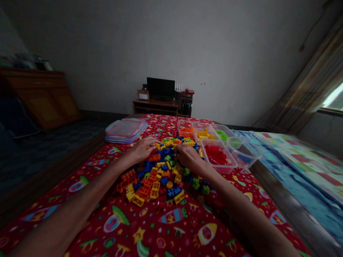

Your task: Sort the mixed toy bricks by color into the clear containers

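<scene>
A heap of small plastic building bricks (160, 171) in yellow, orange, blue, green and red lies on a red patterned cloth (166, 221). My left hand (143, 148) rests on the heap's far left side, fingers curled down onto the bricks. My right hand (189, 155) lies on the far right side, fingers bent over the pile. What either hand grips is hidden among the bricks. Just right of my right hand stands a clear tub of red bricks (217, 155).
More clear tubs hold orange (185, 130), yellow (203, 134), green (223, 134) and blue (245, 155) bricks. A stack of lids (125, 129) lies at the far left. A blue patterned mat (294, 171) lies to the right. A desk with a monitor (160, 94) stands by the wall.
</scene>
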